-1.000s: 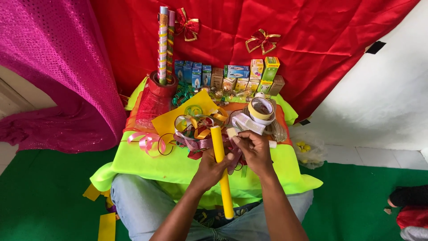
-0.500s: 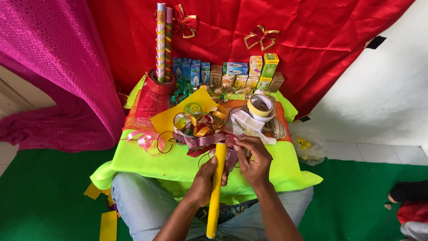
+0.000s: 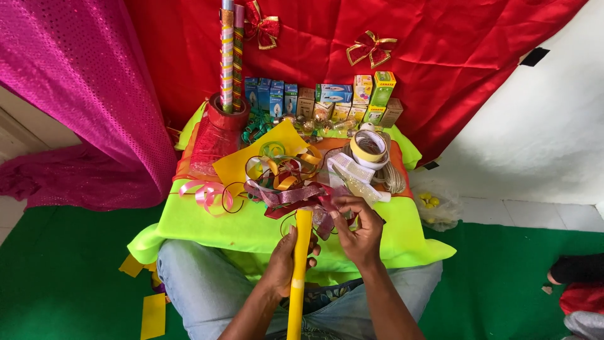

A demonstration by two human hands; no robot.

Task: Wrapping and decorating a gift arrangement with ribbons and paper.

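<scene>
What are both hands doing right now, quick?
Left hand: closed around the yellow tube.
Right hand: fingers pinched at the ribbon pile; exact hold cannot be told.

The yellow roll [image 3: 298, 271] in the left hand [image 3: 283, 261] looks like smooth matt paper, wound tight. The sheet [image 3: 251, 160] lying flat on the table seems the same yellow matt paper. Covering the table is a neon-green cloth [image 3: 207, 226], soft and matt like felt. The curled ribbons [image 3: 286, 182] are thin glossy plastic; the pink one [image 3: 207, 195] shines most. The maroon ribbon [image 3: 296, 198] near the right hand [image 3: 358, 230] has a glittery, rough face. The tape rolls [image 3: 369, 148] look smooth and slightly shiny. The red backdrop [image 3: 440, 56] is glossy satin cloth, creased. The magenta drape [image 3: 82, 94] is sequined, sparkling fabric. The small boxes [image 3: 327, 104] are printed cardboard. The floor covering [image 3: 63, 271] is matt green cloth.
</scene>
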